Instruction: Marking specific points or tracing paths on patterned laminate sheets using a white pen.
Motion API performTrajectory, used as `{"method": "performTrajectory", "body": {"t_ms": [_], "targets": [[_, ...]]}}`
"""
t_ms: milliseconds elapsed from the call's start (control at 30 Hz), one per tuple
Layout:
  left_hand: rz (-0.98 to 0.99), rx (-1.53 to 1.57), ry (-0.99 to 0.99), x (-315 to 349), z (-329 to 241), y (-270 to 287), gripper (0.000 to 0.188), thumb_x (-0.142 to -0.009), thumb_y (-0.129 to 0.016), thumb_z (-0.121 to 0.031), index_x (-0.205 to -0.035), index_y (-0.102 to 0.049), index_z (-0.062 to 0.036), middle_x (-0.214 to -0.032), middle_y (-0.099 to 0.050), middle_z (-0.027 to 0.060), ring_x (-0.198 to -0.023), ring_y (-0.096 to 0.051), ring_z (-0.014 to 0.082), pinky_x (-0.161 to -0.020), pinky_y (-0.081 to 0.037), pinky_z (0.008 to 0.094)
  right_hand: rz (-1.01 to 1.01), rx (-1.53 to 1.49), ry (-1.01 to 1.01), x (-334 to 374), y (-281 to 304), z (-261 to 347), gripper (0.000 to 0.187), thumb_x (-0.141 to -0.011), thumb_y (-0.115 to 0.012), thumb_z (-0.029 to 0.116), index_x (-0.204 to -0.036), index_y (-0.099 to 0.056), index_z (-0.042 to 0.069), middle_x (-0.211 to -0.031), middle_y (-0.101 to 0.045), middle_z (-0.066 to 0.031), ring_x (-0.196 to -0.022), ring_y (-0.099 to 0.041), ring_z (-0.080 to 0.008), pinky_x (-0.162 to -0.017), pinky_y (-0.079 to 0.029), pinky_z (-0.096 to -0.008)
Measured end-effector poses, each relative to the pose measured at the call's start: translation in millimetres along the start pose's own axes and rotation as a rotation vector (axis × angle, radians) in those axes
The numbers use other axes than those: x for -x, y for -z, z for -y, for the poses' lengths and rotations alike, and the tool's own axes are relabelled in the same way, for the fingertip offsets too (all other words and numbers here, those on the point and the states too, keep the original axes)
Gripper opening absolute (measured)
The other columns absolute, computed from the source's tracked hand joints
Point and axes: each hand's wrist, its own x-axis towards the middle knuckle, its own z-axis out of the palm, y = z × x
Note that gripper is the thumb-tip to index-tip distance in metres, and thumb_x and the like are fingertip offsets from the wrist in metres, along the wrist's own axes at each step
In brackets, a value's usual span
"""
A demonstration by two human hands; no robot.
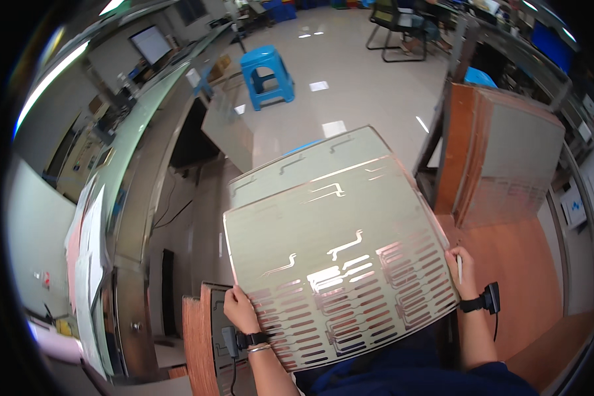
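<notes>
A large pale grey-green circuit board panel [303, 231] with shiny copper traces is tilted in front of my body. My left hand [241, 310] is closed around its left edge. On the opposite edge, my right hand [463, 272] grips the panel, with a thin white pen-like stick [460, 269] also showing at its fingers. Beyond the front panel's far edge, a second similar panel [310, 162] sticks out. Whether my hands hold that one too, I cannot tell. Both wrists wear black straps with small devices.
On the right, a stack of similar panels [518, 142] leans upright on a brown board [508, 264]. Another stack [201, 336] stands low at the left. A long glass-topped bench [138, 132] runs along the left, and a blue stool [267, 76] stands ahead.
</notes>
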Motion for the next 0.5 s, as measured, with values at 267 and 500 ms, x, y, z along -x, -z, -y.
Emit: {"method": "performTrajectory", "body": {"t_ms": [267, 500], "targets": [[-0.034, 0.22, -0.17, 7, -28, 30, 0.04, -0.106, -0.055, -0.025, -0.076, -0.056, 0.0021, -0.064, -0.05, -0.0017, -0.061, -0.039, 0.0061, -0.054, -0.035, 0.0263, -0.026, 0.0, 0.145, -2, -2, -30, 0.015, -0.102, -0.058, 0.014, -0.097, -0.058, 0.0, -0.079, -0.055, -0.0035, -0.074, -0.052, -0.0121, -0.068, -0.044, -0.0283], [-0.03, 0.288, -0.2, 19, -45, 40, 0.037, -0.104, -0.057, -0.021, -0.076, -0.056, 0.0037, -0.063, -0.051, -0.0018, -0.058, -0.046, 0.0062, -0.052, -0.037, 0.0261, -0.24, 0.075, 0.162, -45, 3, -6, 0.02, -0.105, -0.054, 0.017, -0.113, -0.06, 0.0, -0.095, -0.062, -0.0069, -0.086, -0.058, -0.0134, -0.079, -0.048, -0.0286]]}}
